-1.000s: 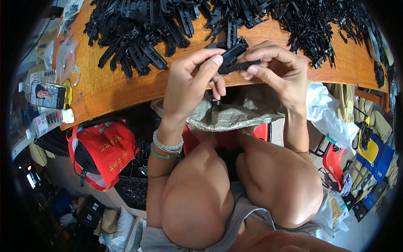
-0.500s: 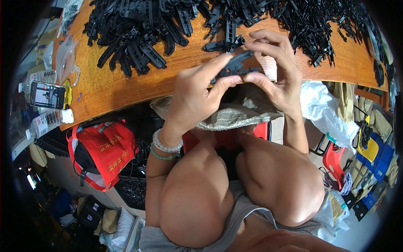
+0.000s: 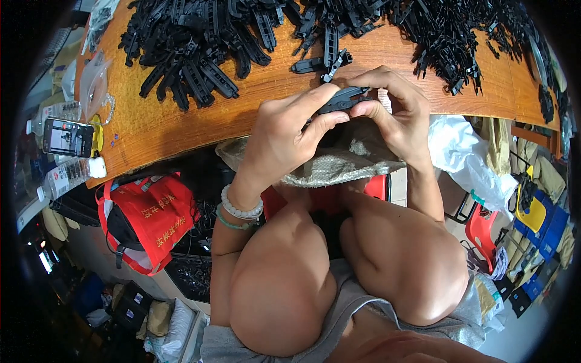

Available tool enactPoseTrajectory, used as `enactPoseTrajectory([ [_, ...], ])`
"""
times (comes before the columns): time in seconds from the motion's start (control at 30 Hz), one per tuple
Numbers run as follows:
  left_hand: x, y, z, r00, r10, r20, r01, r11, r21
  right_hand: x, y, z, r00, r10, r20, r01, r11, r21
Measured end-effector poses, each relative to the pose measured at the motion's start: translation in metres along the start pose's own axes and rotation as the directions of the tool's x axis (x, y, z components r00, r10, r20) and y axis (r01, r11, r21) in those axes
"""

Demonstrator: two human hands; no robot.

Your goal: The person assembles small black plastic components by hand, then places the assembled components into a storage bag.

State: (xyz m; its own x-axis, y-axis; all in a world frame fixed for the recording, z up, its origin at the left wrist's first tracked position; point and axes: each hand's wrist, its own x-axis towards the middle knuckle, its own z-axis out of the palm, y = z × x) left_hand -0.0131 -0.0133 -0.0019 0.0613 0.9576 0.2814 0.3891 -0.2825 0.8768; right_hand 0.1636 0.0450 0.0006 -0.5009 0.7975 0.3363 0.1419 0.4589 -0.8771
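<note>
Over the near edge of the wooden table (image 3: 175, 130), both hands hold one black plastic part (image 3: 340, 101). My left hand (image 3: 287, 127) pinches its left end between thumb and fingers. My right hand (image 3: 396, 109) grips the right end, thumb below and forefinger above, and hides some of it. Just beyond lies a black part (image 3: 333, 63) with a small piece at its near end. Long black plastic parts (image 3: 200, 54) are heaped at the far left of the table, and smaller black pieces (image 3: 454, 48) at the far right.
Below the table edge hangs an open woven sack (image 3: 348, 172). At the left stand a phone (image 3: 68, 137), a plastic bottle (image 3: 66, 177) and a clear bag (image 3: 95, 85). A red bag (image 3: 148, 221) sits lower left; white plastic sheeting (image 3: 466, 157) lies right of my arm.
The black part has turned in my hands and now lies more level. My right hand has come lower and closer in, with its fingers curled onto the part.
</note>
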Motion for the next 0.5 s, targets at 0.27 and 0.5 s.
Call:
enactPoseTrajectory([
  [0.27,0.031,-0.021,-0.012,0.995,0.062,-0.073,-0.052,0.989,0.142,0.008,0.019,-0.001,0.994,-0.021,0.11,0.022,1.0,-0.014],
  [0.5,0.062,-0.034,-0.005,0.911,0.368,0.186,-0.396,0.651,0.648,0.027,0.035,0.011,0.951,-0.301,0.064,0.283,0.771,-0.571],
])
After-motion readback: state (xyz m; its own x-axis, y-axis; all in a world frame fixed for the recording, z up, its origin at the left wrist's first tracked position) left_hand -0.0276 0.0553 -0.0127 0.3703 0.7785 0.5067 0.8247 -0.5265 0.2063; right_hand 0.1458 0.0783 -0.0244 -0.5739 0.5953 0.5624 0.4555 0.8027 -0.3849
